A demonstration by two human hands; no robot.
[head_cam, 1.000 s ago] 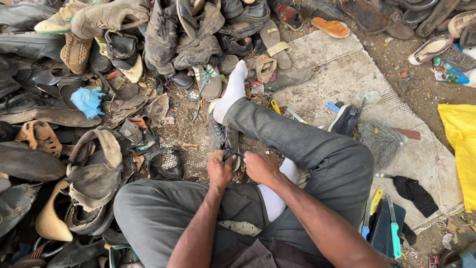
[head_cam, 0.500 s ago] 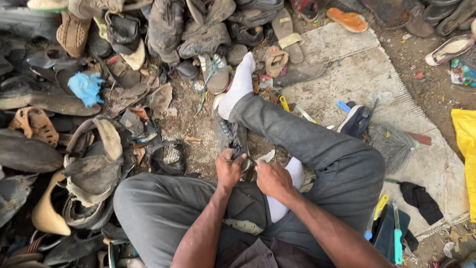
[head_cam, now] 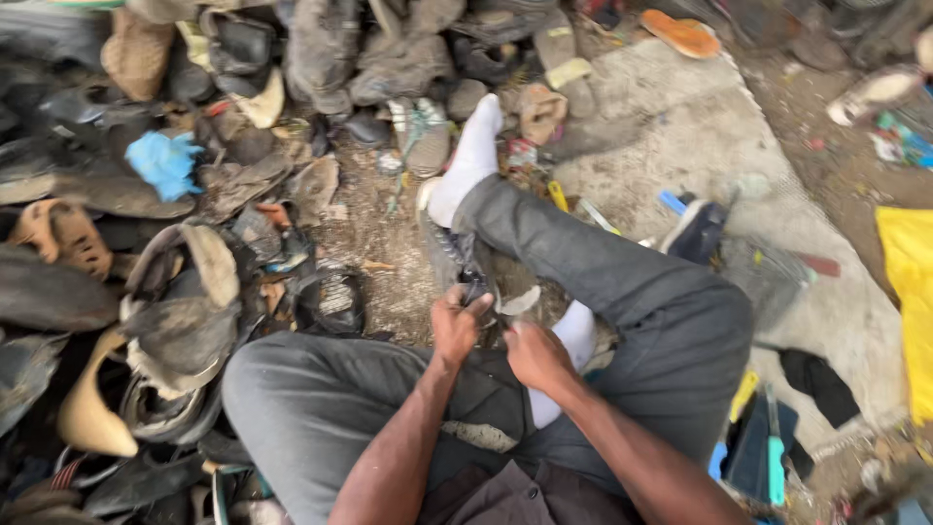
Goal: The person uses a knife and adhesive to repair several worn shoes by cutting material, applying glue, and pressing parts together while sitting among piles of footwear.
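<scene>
While the person is seated cross-legged on the ground in grey trousers and white socks, a dark shoe [head_cam: 457,261] is held low between the knees, its length running away from the body beside the extended foot. The left hand [head_cam: 455,326] is seen closed around the near end of the shoe, fingers wrapped over its edge. The right hand [head_cam: 533,355] is drawn into a fist just beside it, the two hands close together but not touching; whether a needle, awl or thread is pinched in the right hand cannot be told, the picture being blurred there. A pale flap or sole piece [head_cam: 520,301] is seen between the hands. Repair work at the heel end is judged to be in hand, at the stage of working an edge. A firm brace by the left hand and a short, controlled stroke by the right would be called for next. A heap of worn shoes [head_cam: 175,292] is noted to the left, a blue cloth [head_cam: 163,163] upon it, and hand tools [head_cam: 773,457] to the right.
</scene>
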